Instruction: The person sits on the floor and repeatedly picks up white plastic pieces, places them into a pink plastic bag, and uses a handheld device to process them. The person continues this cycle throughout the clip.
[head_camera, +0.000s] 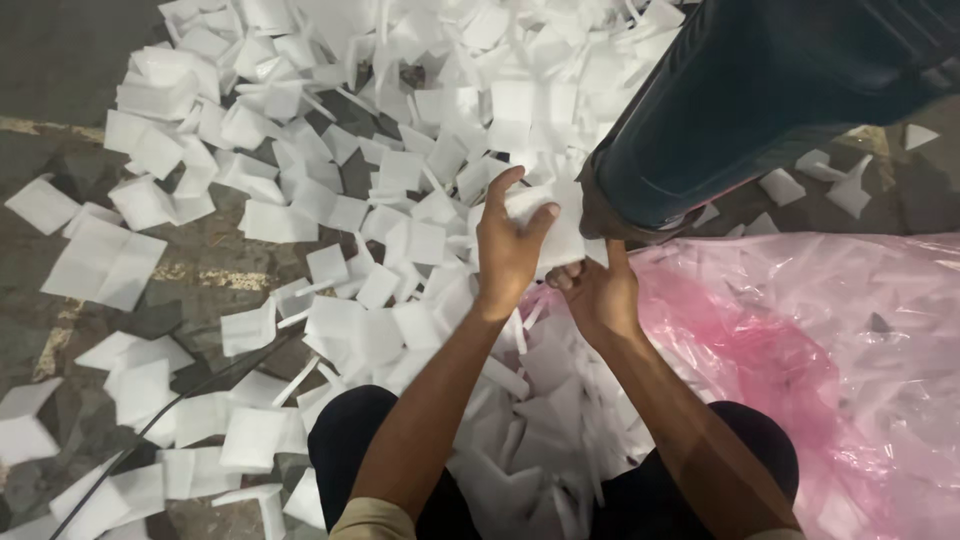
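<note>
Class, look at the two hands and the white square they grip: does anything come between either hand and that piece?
Nothing visible does. The left hand and right hand both grip the white square piece directly. A dark trouser leg stands close on its right.

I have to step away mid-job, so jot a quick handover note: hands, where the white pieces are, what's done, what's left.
Left hand: gripping a small stack of white foam squares, fingers spread over it.
Right hand: under the same stack, steadying it from below.
Loose white foam pieces lie scattered over the stone floor, more heaped between the knees.
Pink plastic bag lies to the right, some pieces inside.
Another person's trouser leg stands just beyond the hands.
Done: part bagged. Left: most pieces are loose on the floor.
</note>
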